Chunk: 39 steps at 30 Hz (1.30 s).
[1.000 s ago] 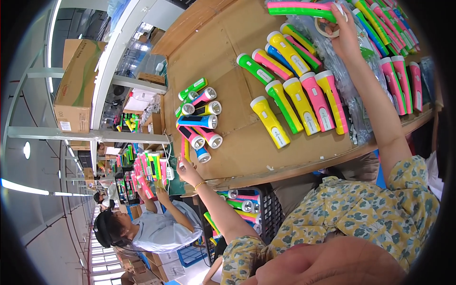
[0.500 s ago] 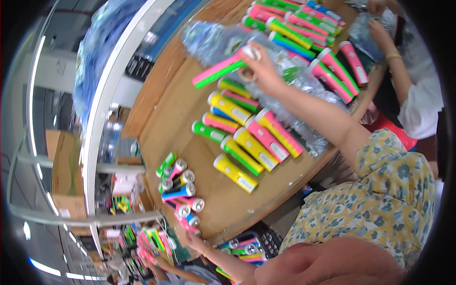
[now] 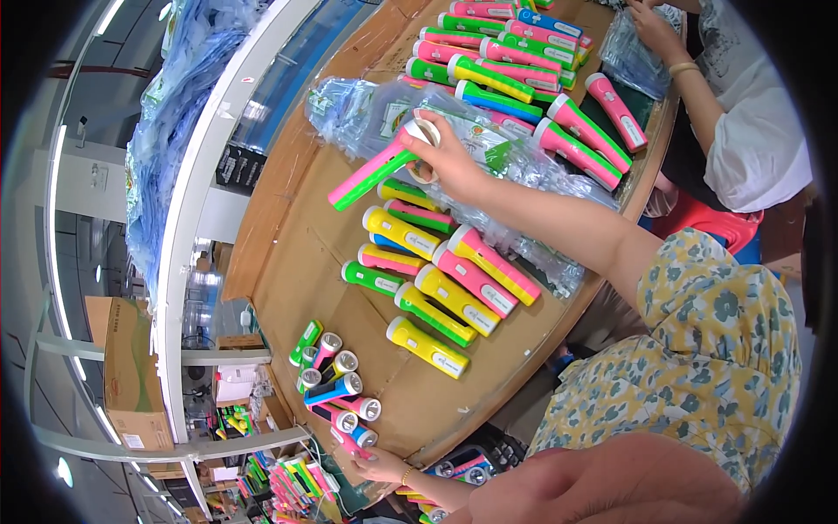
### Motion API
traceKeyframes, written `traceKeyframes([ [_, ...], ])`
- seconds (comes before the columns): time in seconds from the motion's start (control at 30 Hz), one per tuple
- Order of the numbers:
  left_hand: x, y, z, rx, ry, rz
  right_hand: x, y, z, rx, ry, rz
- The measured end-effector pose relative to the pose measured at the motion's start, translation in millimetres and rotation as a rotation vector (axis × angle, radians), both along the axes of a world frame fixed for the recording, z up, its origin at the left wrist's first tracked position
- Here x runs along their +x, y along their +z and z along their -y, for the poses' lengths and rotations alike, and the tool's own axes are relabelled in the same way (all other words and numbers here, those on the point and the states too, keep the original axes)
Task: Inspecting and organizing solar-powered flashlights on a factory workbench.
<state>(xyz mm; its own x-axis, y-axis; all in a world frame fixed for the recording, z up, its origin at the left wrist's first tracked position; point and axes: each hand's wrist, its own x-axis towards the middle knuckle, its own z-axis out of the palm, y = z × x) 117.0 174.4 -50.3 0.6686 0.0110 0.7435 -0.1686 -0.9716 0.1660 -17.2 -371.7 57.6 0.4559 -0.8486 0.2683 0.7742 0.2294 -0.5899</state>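
Observation:
My right hand (image 3: 449, 162) is closed around a pink and green flashlight (image 3: 371, 182) with a white head, held above the table. By its fingers shows a pale ring (image 3: 424, 171), like a roll of tape. At the lower left, my left hand (image 3: 381, 466) has its fingers closed on a pink flashlight (image 3: 351, 444) at the edge of a small group of flashlights with their round lenses showing. Between the hands lie several flashlights in yellow, green and pink, among them a yellow flashlight (image 3: 428, 348). Clear plastic bags (image 3: 524, 170) with green print lie beyond my right forearm.
More flashlights (image 3: 515, 54) lie in rows at the far end of the cardboard-covered table (image 3: 301, 262). A co-worker's hand (image 3: 656, 33) holds clear bags at the upper right. A wooden rim (image 3: 262, 214) and a white post (image 3: 196, 175) border the left side. A bin of flashlights (image 3: 467, 463) stands below.
The whole view has shifted a little. My right hand has moved left and nearer, carrying the pink and green flashlight, which slants more steeply. My left hand stays by the pink flashlight.

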Motion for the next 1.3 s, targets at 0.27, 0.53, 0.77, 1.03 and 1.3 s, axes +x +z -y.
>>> traceKeyframes([
  [0.27, -11, 11, 18, 0.036, -0.009, 0.058, -3, -4, 3, -0.071, 0.012, -0.034],
  [0.53, -69, 67, 157, -0.170, -0.654, -0.021, -5, -8, -5, -0.367, 0.169, -0.077],
  [0.77, -65, 82, 275, -0.782, -1.267, -0.480, -6, -6, -32, -0.435, 0.460, -0.182],
  [1.03, -76, 56, 299, -0.965, -1.491, -1.024, -12, 1, -35, -0.594, 0.575, -0.285],
  [1.3, -87, 58, 300, -1.167, -1.570, -1.425, -11, 1, -34, -0.599, 0.676, -0.250],
])
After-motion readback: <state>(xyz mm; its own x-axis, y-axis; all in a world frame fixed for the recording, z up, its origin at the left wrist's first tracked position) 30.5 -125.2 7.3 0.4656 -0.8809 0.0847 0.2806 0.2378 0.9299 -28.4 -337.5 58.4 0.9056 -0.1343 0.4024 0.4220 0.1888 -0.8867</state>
